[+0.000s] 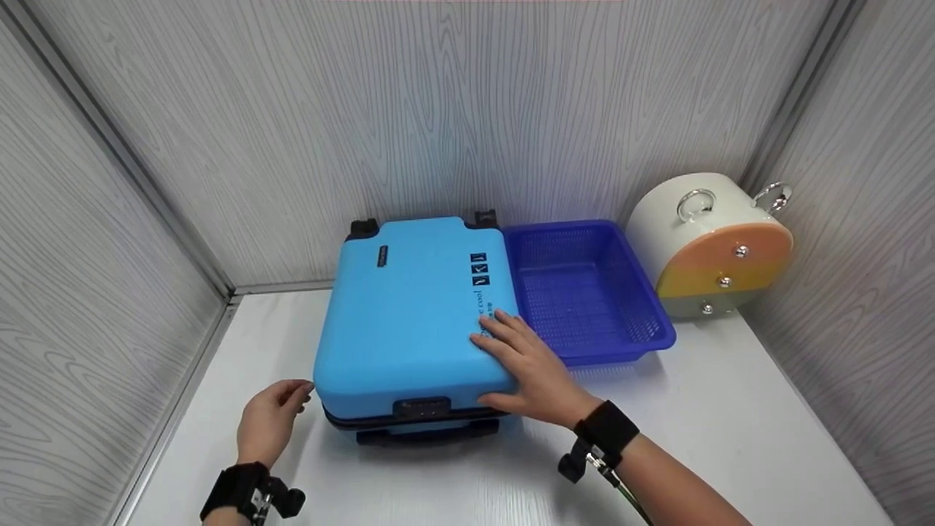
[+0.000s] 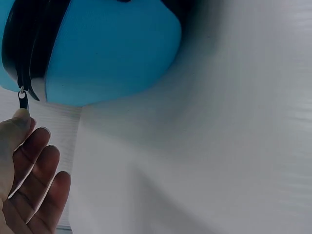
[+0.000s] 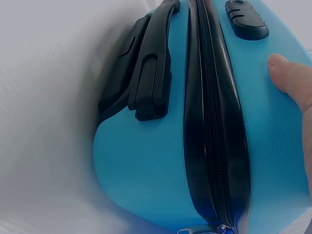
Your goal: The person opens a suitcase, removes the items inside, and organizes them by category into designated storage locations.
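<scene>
A light blue hard-shell suitcase (image 1: pixel 416 314) lies flat, its black handle (image 1: pixel 427 435) facing the person. At its near left corner my left hand (image 1: pixel 270 420) pinches a small dark zipper pull (image 2: pixel 23 101) between thumb and forefinger; the other fingers are loosely bent. My right hand (image 1: pixel 537 372) rests spread on the near right corner, fingers on the lid and thumb on the front side. In the right wrist view the closed black zipper (image 3: pixel 212 117) runs between the shell halves, beside a combination lock (image 3: pixel 246 19). Another metal zipper pull (image 3: pixel 202 230) shows at the bottom edge.
Touching or close to the suitcase's right side stands a blue plastic basket (image 1: pixel 584 292). Farther right is a round white container (image 1: pixel 687 212) with striped drawers and ring handles. Wood-grain panels (image 1: pixel 438 109) enclose the white table (image 1: pixel 701 438) at the back and both sides.
</scene>
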A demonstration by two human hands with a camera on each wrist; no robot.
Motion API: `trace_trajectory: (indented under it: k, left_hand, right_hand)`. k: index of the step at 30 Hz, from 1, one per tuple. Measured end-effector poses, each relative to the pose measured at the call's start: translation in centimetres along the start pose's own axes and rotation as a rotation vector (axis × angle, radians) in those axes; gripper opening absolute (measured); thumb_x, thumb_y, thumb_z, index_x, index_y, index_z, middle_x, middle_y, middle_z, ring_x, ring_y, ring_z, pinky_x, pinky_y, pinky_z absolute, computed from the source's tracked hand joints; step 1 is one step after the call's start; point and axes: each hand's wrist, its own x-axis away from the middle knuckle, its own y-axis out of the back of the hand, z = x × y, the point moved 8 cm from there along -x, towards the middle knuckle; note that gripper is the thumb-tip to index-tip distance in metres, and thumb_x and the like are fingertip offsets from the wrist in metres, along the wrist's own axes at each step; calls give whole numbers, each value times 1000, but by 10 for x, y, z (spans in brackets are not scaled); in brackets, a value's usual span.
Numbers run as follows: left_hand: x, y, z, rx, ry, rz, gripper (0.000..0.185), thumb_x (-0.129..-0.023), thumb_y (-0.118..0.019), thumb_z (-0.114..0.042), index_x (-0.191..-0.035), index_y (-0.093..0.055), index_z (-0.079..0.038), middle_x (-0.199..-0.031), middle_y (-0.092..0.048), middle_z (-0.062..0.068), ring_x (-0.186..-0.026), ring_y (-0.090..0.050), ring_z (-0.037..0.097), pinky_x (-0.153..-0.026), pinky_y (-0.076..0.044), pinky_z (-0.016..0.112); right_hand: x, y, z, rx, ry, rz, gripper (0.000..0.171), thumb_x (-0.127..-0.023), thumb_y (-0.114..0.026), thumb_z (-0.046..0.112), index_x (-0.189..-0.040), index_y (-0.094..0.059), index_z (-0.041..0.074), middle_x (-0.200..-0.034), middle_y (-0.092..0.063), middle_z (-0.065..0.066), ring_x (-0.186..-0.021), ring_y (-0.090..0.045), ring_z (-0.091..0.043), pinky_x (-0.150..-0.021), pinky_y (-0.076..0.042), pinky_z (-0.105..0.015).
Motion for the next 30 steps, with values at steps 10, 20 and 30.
trace_trajectory:
  k: [10,20,30]
  left_hand:
    - [-31,-1,0,-2,-5,32,37,-107,-55,-34,-127,-72,-8,-112,-74,10,-98,-70,26,-81,-54,41]
    - [-40,-6,0,33,48,42,42,-108,-52,-37,-131,-70,-7,-122,-71,15,-104,-68,30,-88,-52,49]
    - [-30,4,-30,146,-87,25,70,-109,-37,-51,-165,-19,-12,-167,-22,18,-150,-27,40,-116,-29,59]
  right_hand:
    - [-3,-2,1,2,-4,11,96,-83,-82,55,-160,-37,22,-168,-26,-3,-156,-14,-27,-125,-11,-48]
    - [-5,-3,2,-3,2,12,94,-83,-81,55,-160,-38,23,-167,-26,-3,-156,-14,-28,-124,-12,-51]
    - [0,0,0,7,-17,5,94,-84,-81,55,-160,-37,22,-167,-26,-4,-156,-15,-28,-125,-11,-48]
